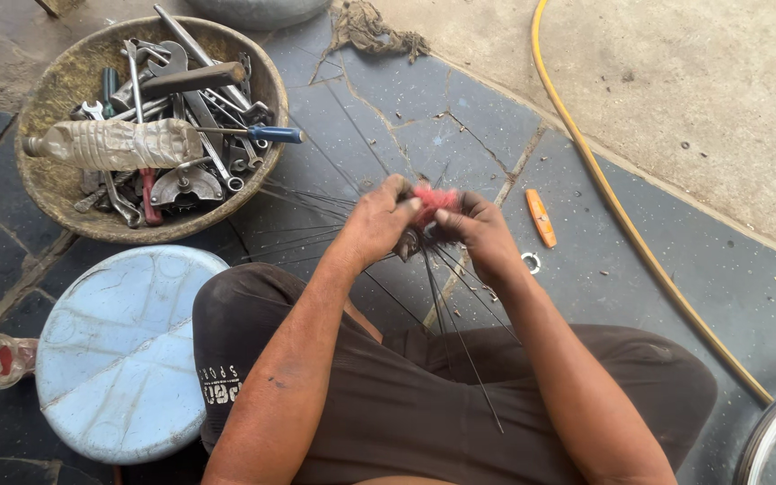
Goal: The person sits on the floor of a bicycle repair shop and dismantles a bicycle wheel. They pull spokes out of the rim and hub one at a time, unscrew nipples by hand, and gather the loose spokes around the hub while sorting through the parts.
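Head view: both hands point(428, 224) on red rag point(435, 199), spoked hub point(409, 242)

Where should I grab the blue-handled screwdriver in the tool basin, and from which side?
Take the screwdriver by its blue handle, coming from the right. The handle sticks out past the basin rim, free of other tools, while the shaft lies across the plastic bottle and wrenches. Both hands are busy with the hub.

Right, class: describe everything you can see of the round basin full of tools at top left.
The basin is a wide, shallow, round bowl, dull tan and grimy, apparently worn metal. It sits upright on the dark cracked floor, beside a pale blue stool. It holds a heap of spanners, a blue-handled screwdriver and a crushed clear plastic bottle lying across them. No hand touches it.
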A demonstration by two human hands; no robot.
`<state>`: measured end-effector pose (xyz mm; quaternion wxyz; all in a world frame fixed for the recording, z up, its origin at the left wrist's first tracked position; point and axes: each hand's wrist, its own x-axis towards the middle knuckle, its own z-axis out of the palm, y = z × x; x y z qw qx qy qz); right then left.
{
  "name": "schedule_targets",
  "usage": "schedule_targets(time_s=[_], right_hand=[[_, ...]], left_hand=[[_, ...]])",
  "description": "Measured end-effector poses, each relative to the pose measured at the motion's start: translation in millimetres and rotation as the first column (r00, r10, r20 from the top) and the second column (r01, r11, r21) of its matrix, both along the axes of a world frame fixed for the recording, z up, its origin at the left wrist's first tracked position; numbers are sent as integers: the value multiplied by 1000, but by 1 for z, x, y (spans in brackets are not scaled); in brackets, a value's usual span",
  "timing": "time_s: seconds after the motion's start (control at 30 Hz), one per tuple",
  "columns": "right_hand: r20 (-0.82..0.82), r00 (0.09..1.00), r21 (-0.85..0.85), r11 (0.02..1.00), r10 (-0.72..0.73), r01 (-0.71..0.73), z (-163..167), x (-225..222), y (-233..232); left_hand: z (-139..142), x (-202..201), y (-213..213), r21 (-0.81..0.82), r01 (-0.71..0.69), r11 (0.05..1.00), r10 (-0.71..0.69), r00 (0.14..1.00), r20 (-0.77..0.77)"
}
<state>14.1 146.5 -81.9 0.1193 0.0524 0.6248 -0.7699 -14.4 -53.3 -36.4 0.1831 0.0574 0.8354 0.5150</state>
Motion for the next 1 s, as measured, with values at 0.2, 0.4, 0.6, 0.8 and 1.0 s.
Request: schedule_targets(time_s=[0.2, 0.4, 0.6, 0.8, 1.0], right_hand=[[70, 995, -145, 985, -78, 88, -10, -3, -2], [75, 997, 24, 999, -34, 32, -12, -11, -1], [145, 986, -133, 985, -86, 106, -16, -10, 2], [147, 977, 21, 987, 157, -161, -12, -15, 4], [67, 995, -273, 958, -70, 86, 2, -11, 2]], left_hand=[[8, -1, 7, -277, 73, 958, -126, 976, -178], [6, 0, 10, -365, -8, 931, -20, 997, -74], [-6, -5, 15, -420, 92, 903, -153, 981, -115], [-7, -5, 6, -372, 91, 924, -147, 981, -125], [5, 6, -2, -41, -28, 999, 5, 877, -481]])
